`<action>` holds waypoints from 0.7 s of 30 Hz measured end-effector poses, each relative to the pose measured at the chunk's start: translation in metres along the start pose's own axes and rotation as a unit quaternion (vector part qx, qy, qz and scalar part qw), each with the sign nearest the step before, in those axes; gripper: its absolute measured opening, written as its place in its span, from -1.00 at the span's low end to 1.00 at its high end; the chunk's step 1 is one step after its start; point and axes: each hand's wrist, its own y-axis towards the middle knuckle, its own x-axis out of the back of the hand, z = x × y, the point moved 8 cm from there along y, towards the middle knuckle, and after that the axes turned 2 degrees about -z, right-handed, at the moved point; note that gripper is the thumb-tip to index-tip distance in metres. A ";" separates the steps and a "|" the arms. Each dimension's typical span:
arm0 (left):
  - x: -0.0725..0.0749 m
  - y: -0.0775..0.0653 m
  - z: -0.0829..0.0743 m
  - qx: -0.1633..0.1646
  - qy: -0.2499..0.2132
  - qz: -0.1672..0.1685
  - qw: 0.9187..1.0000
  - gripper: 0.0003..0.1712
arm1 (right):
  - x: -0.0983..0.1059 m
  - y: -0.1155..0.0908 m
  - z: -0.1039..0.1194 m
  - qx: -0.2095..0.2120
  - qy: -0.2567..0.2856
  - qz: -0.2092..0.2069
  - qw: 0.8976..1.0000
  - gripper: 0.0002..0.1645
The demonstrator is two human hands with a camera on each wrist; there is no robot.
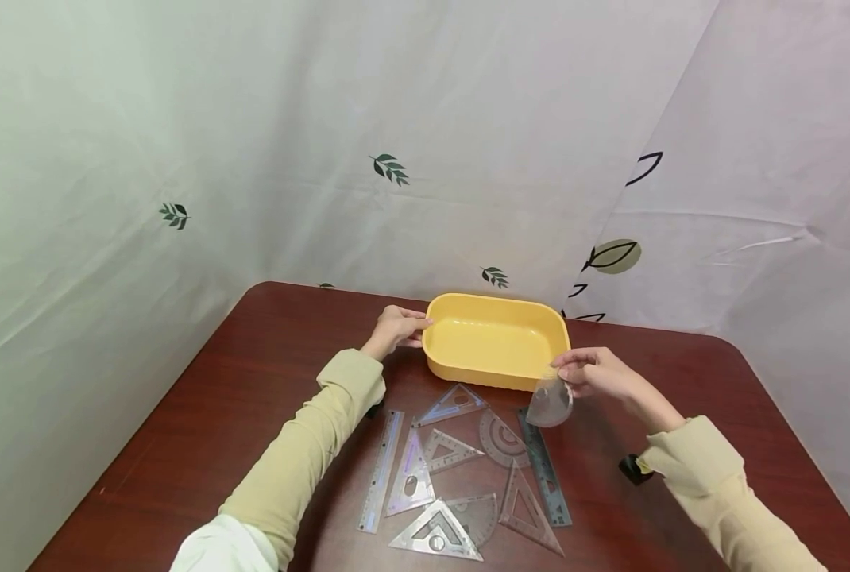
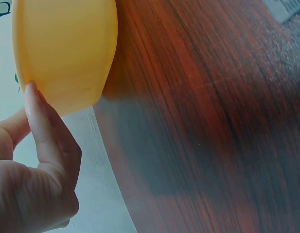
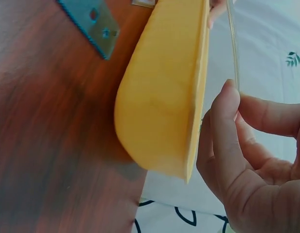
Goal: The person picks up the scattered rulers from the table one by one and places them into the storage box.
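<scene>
A yellow plastic bin (image 1: pixel 496 380) stands toward the back of the table. My left hand (image 1: pixel 399 326) holds its left end at the rim, thumb and fingers on either side of the wall; the left wrist view shows fingertips (image 2: pixel 32 92) against the yellow side. At the bin's front right corner my right hand (image 1: pixel 600 372) pinches a clear protractor (image 1: pixel 550 403), which hangs down in front of the bin. Edge-on in the right wrist view, the protractor (image 3: pixel 234 48) rises from between thumb and fingertips, beside the bin's rim.
On the dark red-brown table (image 1: pixel 253 413), several clear set squares (image 1: pixel 445 531) and two more protractors (image 1: pixel 502 439) lie in front of the bin. A clear ruler (image 1: pixel 382 473) borders them on the left, a darker ruler (image 1: pixel 546 469) on the right. Behind hangs a white leaf-print cloth (image 1: pixel 425 222).
</scene>
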 end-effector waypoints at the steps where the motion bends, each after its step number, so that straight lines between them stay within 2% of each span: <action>1: 0.000 0.000 0.000 -0.001 -0.001 0.000 1.000 -0.62 | 0.000 0.002 0.001 -0.001 0.000 0.000 1.000 -0.59; 7: 0.001 -0.001 0.000 -0.001 -0.004 0.002 1.000 -0.62 | -0.002 0.008 0.008 0.001 0.007 0.001 1.000 -0.55; 21: 0.000 0.002 0.001 -0.008 -0.008 0.005 1.000 -0.62 | -0.002 0.031 0.006 -0.020 -0.010 -0.024 0.999 -0.53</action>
